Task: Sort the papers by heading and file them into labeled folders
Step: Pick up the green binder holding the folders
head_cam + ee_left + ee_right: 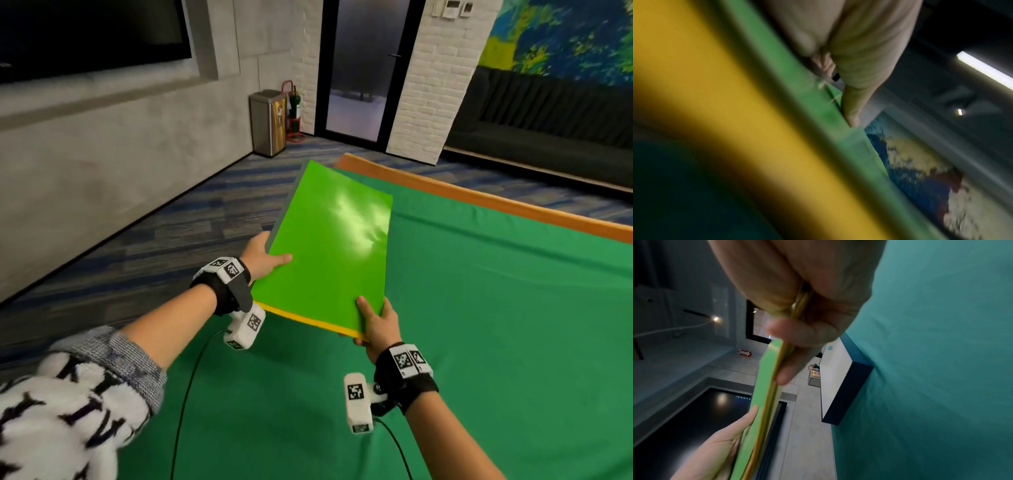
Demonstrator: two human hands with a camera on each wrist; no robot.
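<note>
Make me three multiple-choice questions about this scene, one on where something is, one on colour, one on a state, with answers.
1. Where is the folder stack?
A. flat on the table
B. held above the table edge
C. on the floor

2. What colour is the folder under the green folder?
A. yellow
B. red
C. white

3. How is the right hand?
A. open and idle
B. flat on the cloth
C. gripping the stack's near corner

Answers:
1 B, the left hand and right hand hold it over the green cloth.
2 A, the yellow folder shows as an edge beneath.
3 C, thumb on top, fingers below.

Left wrist view blurs the yellow folder [719, 113] — its labels, and any papers inside, stay hidden.
</note>
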